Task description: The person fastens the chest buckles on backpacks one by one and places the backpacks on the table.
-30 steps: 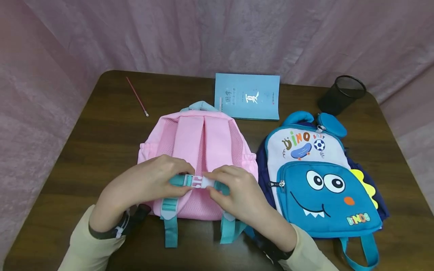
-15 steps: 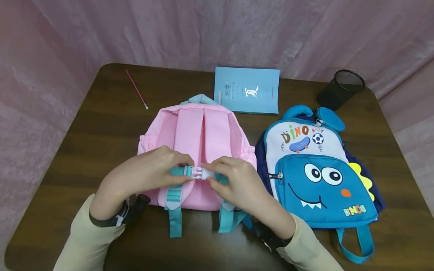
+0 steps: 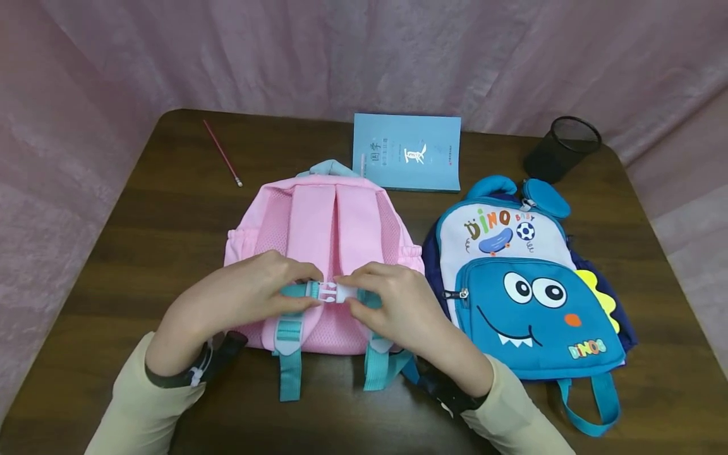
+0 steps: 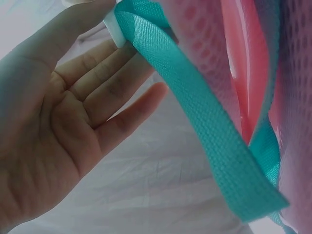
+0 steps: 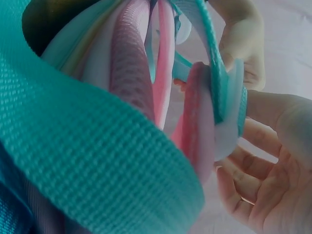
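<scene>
In the head view a pink backpack (image 3: 313, 215) lies with its shoulder straps facing up. A white side-release buckle (image 3: 328, 292) on a teal strap lies across those straps. The left hand (image 3: 256, 287) pinches the pronged half between thumb and fingers. The right hand (image 3: 392, 303) pinches the socket half (image 3: 345, 293); the prongs show at its mouth, and how deep they go I cannot tell. A loose teal strap end (image 4: 204, 131) hangs beside the left hand in the left wrist view. A broad teal strap (image 5: 112, 126) fills much of the right wrist view.
A blue dinosaur backpack (image 3: 534, 303) lies right of the pink one, close beside the right forearm. Behind are a blue book (image 3: 406, 151) and a tilted black mesh pen holder (image 3: 560, 151). A red pencil (image 3: 222, 151) lies at the back left of the wooden table (image 3: 131, 240).
The head view has shifted slightly, so the whole scene sits a little higher and further left. Both hands stay on the buckle halves, with little visible change between them.
</scene>
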Demonstrator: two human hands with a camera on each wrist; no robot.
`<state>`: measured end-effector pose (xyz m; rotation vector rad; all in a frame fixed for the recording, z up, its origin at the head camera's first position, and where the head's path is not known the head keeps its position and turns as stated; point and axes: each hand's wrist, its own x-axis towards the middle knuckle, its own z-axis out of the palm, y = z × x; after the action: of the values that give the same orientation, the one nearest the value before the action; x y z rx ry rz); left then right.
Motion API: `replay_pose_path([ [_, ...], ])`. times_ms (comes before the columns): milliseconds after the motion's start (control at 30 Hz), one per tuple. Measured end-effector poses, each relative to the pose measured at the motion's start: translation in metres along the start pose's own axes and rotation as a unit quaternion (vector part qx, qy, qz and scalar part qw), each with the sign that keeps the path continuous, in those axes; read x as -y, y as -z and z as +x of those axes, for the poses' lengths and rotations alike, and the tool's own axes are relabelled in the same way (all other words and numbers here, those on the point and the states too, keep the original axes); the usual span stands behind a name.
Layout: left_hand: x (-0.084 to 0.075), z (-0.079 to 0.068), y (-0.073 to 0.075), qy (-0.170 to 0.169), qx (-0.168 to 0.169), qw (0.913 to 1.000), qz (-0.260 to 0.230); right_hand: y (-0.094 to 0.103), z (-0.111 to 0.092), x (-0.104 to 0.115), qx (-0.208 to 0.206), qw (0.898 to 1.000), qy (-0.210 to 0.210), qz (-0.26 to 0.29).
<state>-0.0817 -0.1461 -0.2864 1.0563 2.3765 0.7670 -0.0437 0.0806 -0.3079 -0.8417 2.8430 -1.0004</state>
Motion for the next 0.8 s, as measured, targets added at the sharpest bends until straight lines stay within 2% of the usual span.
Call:
replay_pose_path([
  [233,-0.0015,0.0016,-0.0019,-0.013,-0.01,0.9998,0.008,-0.0034,-0.0021,0.0012,-0.005,0.999,-0.021,0.025],
  [400,-0.0011,0.0029,-0.0032,-0.011,-0.011,0.9998,0.007,-0.0015,-0.0022,0.0007,0.024,0.997,-0.031,0.069],
  [533,0.0002,0.0027,-0.0031,-0.006,-0.011,0.9999,0.008,0.0017,-0.0016,0.0002,0.037,0.995,-0.048,0.08],
  [667,0.0002,0.0015,-0.0031,-0.011,-0.017,0.9996,0.02,0.0042,-0.0009,0.0005,0.02,0.994,-0.065,0.087],
  [800,-0.0019,0.0007,-0.0036,-0.024,-0.04,0.9979,0.044,0.0037,0.0002,0.0,0.01,0.993,-0.057,0.104],
])
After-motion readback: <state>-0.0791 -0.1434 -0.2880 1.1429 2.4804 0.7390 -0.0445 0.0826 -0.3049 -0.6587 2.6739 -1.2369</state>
